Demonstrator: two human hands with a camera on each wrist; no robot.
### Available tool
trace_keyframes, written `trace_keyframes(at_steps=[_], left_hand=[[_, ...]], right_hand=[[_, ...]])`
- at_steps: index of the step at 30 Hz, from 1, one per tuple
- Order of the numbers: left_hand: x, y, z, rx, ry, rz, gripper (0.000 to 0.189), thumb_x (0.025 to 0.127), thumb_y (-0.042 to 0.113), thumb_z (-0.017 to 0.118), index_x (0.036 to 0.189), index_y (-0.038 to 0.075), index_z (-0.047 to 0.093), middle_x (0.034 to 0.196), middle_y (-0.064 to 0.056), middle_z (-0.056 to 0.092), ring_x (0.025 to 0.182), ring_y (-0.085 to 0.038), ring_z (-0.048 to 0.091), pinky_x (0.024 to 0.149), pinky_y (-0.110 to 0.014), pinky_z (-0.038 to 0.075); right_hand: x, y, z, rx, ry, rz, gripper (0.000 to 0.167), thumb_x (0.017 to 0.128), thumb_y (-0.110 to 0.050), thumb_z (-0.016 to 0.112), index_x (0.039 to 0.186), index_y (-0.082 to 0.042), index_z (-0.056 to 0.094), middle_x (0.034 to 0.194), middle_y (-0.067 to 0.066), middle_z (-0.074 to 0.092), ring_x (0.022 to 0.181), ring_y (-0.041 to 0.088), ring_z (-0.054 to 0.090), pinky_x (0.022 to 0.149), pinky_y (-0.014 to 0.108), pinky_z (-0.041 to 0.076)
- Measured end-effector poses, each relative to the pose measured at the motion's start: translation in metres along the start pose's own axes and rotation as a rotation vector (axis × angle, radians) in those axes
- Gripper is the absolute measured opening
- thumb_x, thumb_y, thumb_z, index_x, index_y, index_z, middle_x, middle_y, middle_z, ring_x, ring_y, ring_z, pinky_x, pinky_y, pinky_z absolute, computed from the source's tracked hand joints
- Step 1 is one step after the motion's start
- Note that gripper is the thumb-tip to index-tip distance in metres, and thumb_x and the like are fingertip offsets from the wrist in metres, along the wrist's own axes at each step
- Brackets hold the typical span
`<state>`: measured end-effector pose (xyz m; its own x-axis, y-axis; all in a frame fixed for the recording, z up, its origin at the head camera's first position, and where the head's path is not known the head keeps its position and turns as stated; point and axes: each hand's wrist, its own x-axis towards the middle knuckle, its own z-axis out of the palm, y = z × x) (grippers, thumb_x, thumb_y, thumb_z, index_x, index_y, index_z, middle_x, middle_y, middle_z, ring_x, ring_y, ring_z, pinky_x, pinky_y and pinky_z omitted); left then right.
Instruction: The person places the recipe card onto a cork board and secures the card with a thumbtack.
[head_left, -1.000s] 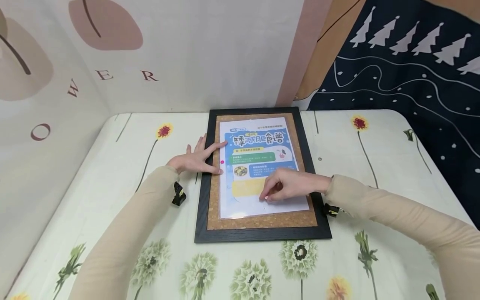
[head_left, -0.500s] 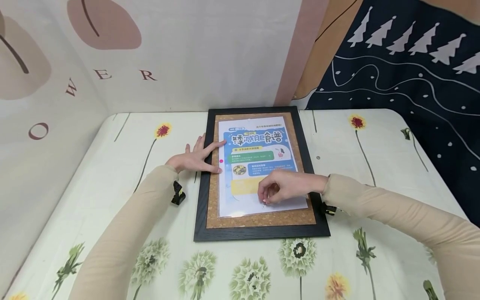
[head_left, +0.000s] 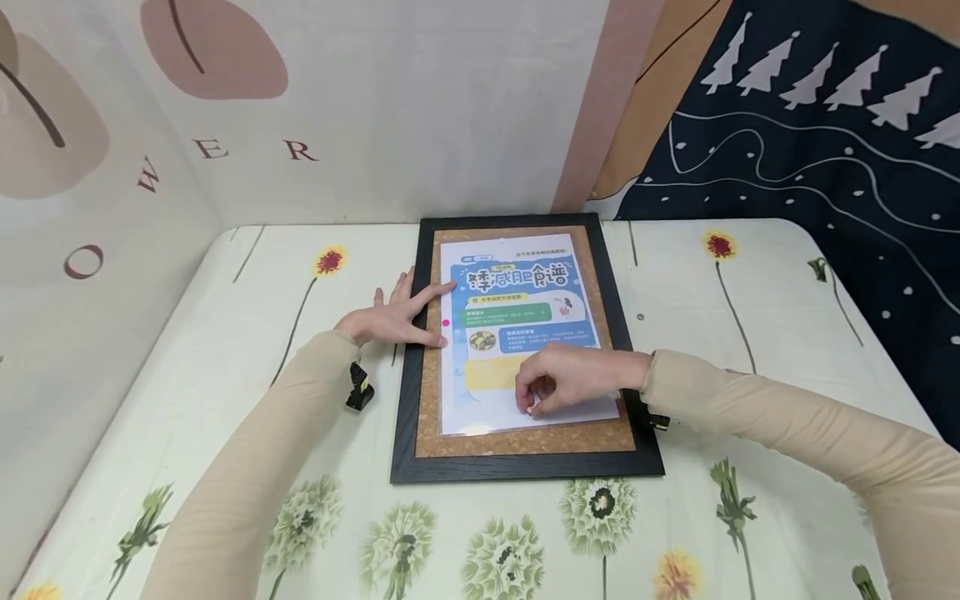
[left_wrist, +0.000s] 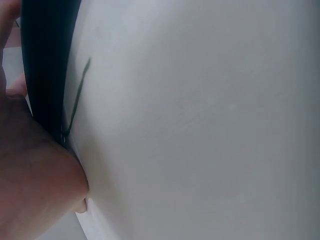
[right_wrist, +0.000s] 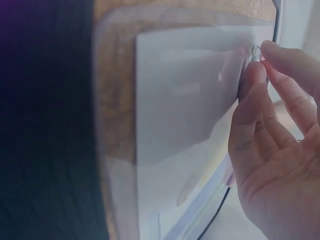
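Observation:
A laminated poster (head_left: 491, 408) with blue, green and yellow panels lies on a cork board (head_left: 480, 446) in a black frame (head_left: 525, 467). My left hand (head_left: 386, 322) lies spread across the frame's left side, its thumb and index fingertip on the poster's left margin. Over the lower part of the poster, my right hand (head_left: 570, 377) pinches a small pale push pin (right_wrist: 252, 51) between thumb and fingertips, close to the sheet. A pink dot, perhaps a pin head (head_left: 446, 322), sits on the left margin between the left thumb and index finger.
The board rests on a flower-patterned tablecloth (head_left: 337, 450) near the table's back edge. Behind it hang a pale curtain (head_left: 420, 117) and a dark cloth with white trees (head_left: 795, 167). A small grey round spot (head_left: 640, 317) shows right of the frame.
The right hand's fingertips have shifted slightly down the poster and stayed pinched. The left hand has kept its place on the frame.

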<state>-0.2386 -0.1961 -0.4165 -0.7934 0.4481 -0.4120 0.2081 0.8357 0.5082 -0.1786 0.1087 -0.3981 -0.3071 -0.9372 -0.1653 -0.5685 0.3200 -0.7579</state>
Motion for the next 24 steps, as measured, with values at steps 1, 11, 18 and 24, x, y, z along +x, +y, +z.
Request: trace_keyframes(at_steps=[1, 11, 18, 24], left_hand=[[0.0, 0.0003, 0.0, -0.001, 0.001, 0.001, 0.096, 0.082, 0.051, 0.068, 0.156, 0.032, 0.009, 0.154, -0.02, -0.026, 0.139, -0.034, -0.029, 0.102, -0.064, -0.019], [0.0007, -0.0001, 0.0001, -0.006, -0.002, 0.001, 0.097, 0.082, 0.051, 0.069, 0.156, 0.032, 0.01, 0.154, -0.019, -0.026, 0.138, -0.033, -0.03, 0.102, -0.064, -0.02], [0.0013, -0.0013, 0.0001, -0.003, 0.002, -0.001, 0.097, 0.081, 0.051, 0.07, 0.156, 0.033, 0.01, 0.155, -0.019, -0.026, 0.139, -0.033, -0.029, 0.102, -0.064, -0.019], [0.0022, -0.0024, 0.0007, 0.0, 0.003, -0.001, 0.097, 0.082, 0.051, 0.069, 0.156, 0.033, 0.011, 0.155, -0.019, -0.025, 0.139, -0.034, -0.028, 0.102, -0.064, -0.02]], right_hand=[[0.0001, -0.0006, 0.0001, -0.013, 0.001, 0.004, 0.01, 0.084, -0.006, 0.074, 0.089, -0.014, 0.071, 0.083, -0.011, 0.063, 0.07, 0.005, 0.055, 0.065, 0.025, 0.05], [0.001, -0.0044, 0.0018, -0.108, -0.002, 0.015, 0.012, 0.083, -0.003, 0.074, 0.087, -0.013, 0.07, 0.081, -0.012, 0.061, 0.07, 0.002, 0.055, 0.065, 0.021, 0.051], [0.0017, -0.0042, 0.0038, -0.116, 0.008, -0.009, 0.012, 0.082, -0.003, 0.074, 0.087, -0.013, 0.07, 0.082, -0.011, 0.061, 0.07, 0.002, 0.055, 0.064, 0.021, 0.05], [0.0008, -0.001, 0.0053, -0.047, 0.015, -0.001, 0.012, 0.083, -0.004, 0.075, 0.089, -0.013, 0.071, 0.082, -0.01, 0.062, 0.07, 0.004, 0.053, 0.063, 0.023, 0.049]])
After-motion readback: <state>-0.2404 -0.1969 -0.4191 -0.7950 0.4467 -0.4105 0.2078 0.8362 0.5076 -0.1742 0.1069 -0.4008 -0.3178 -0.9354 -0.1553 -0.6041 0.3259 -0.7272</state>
